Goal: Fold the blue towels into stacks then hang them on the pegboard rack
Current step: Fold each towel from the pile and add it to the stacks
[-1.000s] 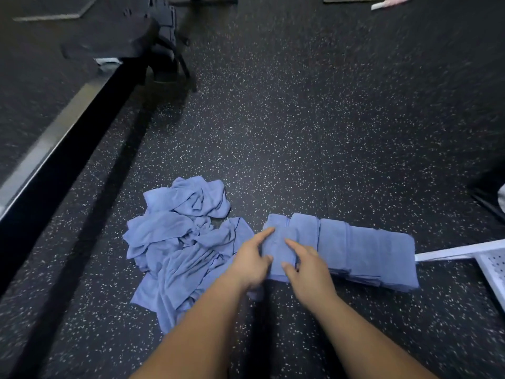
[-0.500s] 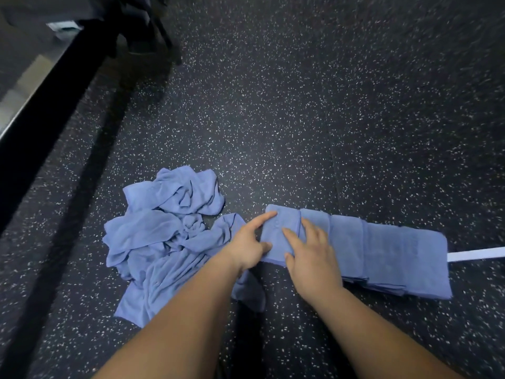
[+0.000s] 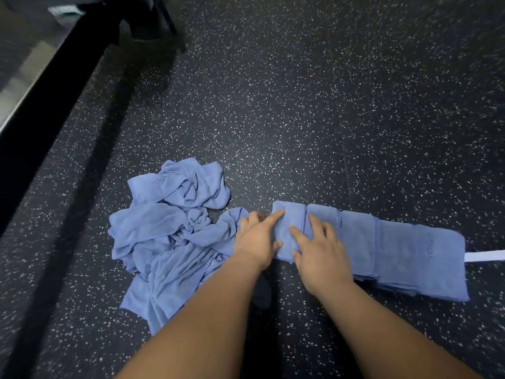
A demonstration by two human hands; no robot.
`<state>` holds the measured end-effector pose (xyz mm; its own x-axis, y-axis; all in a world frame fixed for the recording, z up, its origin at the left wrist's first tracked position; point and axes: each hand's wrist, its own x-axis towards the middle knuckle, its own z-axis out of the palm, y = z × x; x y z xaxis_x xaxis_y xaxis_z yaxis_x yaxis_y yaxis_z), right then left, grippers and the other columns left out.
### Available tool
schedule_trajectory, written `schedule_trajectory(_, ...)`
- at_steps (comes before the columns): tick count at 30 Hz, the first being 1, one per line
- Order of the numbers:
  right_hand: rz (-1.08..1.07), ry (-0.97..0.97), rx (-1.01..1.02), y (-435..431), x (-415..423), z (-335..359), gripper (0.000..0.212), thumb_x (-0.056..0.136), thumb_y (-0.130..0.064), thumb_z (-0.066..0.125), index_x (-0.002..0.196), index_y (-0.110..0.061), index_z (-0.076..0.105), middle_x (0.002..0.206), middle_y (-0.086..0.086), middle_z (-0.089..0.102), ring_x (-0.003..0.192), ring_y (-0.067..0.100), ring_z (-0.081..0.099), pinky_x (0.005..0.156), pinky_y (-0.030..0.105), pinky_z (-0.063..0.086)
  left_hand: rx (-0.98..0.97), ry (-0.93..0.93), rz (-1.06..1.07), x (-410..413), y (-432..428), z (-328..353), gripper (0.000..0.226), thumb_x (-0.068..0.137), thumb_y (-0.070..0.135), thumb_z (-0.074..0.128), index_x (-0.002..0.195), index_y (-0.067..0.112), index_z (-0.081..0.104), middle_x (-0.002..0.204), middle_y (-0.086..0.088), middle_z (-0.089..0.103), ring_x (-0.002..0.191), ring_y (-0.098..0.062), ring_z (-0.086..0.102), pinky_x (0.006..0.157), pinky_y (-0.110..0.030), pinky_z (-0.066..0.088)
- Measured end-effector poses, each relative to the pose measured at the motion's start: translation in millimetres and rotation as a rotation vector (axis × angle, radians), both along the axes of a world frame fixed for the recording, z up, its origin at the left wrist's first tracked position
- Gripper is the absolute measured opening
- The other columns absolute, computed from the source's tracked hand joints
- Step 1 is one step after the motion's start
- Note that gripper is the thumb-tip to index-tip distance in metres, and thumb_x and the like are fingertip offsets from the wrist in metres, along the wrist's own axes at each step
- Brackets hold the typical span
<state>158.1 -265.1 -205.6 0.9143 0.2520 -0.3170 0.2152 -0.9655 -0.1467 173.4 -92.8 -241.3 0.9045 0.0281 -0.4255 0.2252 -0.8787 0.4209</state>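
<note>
Left hand index straight, right hand fingers spread, both pressing leftmost folded towel beside crumpled pile

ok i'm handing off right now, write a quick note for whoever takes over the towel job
Left hand: index finger straight on the left edge of the end folded towel, gripping nothing.
Right hand: fingers spread flat, pressing the same towel.
Done: a row of folded towels overlaps along the floor, running to the right.
Left: the loose pile on the left is unfolded, and nothing is hung. Only a white strip shows at the right edge; the pegboard rack is not in view.
</note>
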Motion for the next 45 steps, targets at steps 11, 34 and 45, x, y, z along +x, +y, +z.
schedule_trajectory(11,0.013,0.02,0.004,1,-16,33,0.061,0.104,-0.057,0.047,0.161,-0.045,0.03,0.17,0.007,0.018,0.151,0.03,0.024,0.115,0.045,0.041,0.13,-0.083,0.021,-70,21,37,0.057,0.105,0.042,0.054,0.16,0.037,0.039,0.166,-0.008,0.03,0.15,-0.034,0.024,0.121,-0.049,0.034)
schedule_trajectory(34,0.065,-0.003,0.074,12,-55,87,0.062,0.102,-0.056,0.053,0.159,-0.033,0.041,0.169,0.007,0.022,0.151,0.029,0.026,0.116,0.045,0.041,0.491,-0.094,0.222,-63,194,123,0.027,0.095,0.026,0.066,0.121,0.029,0.07,0.107,-0.011,0.069,0.113,-0.033,0.06,0.088,-0.038,0.048)
schedule_trajectory(45,0.088,0.061,0.327,43,-109,196,0.049,0.105,-0.051,0.055,0.151,-0.037,0.049,0.151,-0.006,0.049,0.137,0.02,0.043,0.108,0.036,0.042,0.061,-0.459,0.427,-108,192,286,0.015,0.095,0.042,0.077,0.086,0.032,0.071,0.083,0.011,0.07,0.085,-0.017,0.066,0.076,-0.031,0.049)
